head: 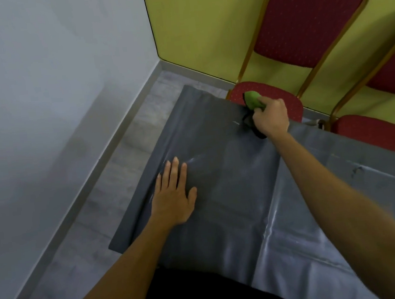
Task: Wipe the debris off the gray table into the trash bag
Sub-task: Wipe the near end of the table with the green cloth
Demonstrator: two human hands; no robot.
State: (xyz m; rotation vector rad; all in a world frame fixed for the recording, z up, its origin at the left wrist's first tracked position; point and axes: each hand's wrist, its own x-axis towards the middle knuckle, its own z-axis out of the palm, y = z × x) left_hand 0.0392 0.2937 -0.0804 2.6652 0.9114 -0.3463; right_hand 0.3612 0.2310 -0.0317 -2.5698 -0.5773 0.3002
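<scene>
the right hand [271,117] is curled round a bunched green cloth [252,99], gripping it at the far edge of the gray table [230,170], with the cloth's front poking past that edge. the left hand [174,193] lies flat and released, fingers straight, palm pressed on the table near its left edge, holding nothing.

just under the right hand, at the table's rim, sits some black material [253,125]. it may be the mouth of the trash bag, but i cannot tell; no bag is plainly in view. beyond the edge stands a red chair [271,95], its seat right beneath the cloth, with a second red chair [375,135] to the right of it.

the step in hand looks like the end of a wiping stroke that carries debris over the far edge. to do it well, the cloth should stay flat on the surface right up to the rim, so nothing is left at the lip, and whatever drops should fall into the bag, not onto the chair seat. the left palm is well placed to keep the slick gray covering from sliding or creasing.

much seems left: two dark specks [357,171] lie on the right part of the table, well apart from the cloth, and a small pale mark [236,122] sits just left of the right hand.
</scene>
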